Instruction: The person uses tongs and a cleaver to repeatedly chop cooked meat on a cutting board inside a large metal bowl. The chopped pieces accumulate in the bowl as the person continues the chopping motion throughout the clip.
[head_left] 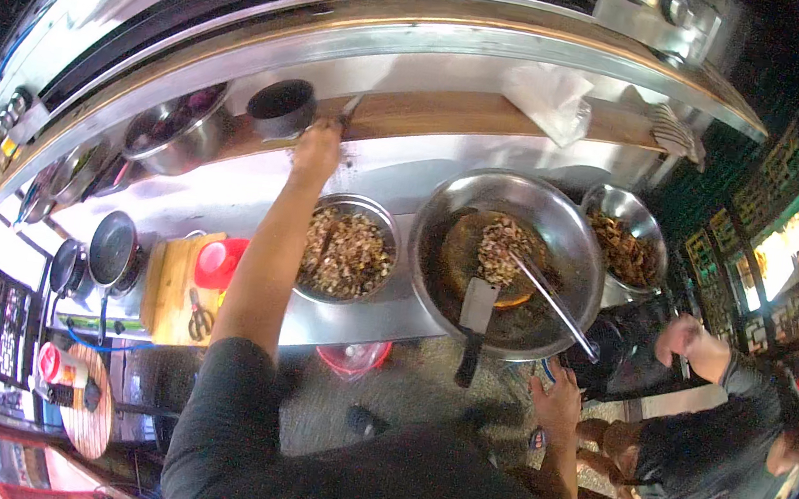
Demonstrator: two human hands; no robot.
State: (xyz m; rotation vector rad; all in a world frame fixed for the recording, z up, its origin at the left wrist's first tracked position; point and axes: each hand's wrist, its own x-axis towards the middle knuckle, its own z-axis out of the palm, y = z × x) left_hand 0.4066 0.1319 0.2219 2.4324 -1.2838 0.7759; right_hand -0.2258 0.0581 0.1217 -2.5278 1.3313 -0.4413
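Note:
My left hand [319, 146] is stretched out to the wooden shelf board, beside a dark-lined metal pot [281, 109]. Its fingers are closed near a slim pale utensil [351, 106]; the grip itself is hard to make out. Low by the front rim of a large metal basin [425, 283], my right hand [557, 404] has its fingers apart, with a narrow blue strip beside them. A ladle [553, 307] leans in the basin over chopped food [499, 246], and a black-handled turner [476, 312] lies across the rim. A steel bowl of chopped mix [353, 251] stands left of the basin.
A bowl of brown strips [626, 251] stands on the right, close to another person [720, 423]. On the left are a cutting board [178, 286], scissors [200, 316], a red container [220, 262] and pans [111, 249]. A plastic bag [552, 103] lies on the shelf.

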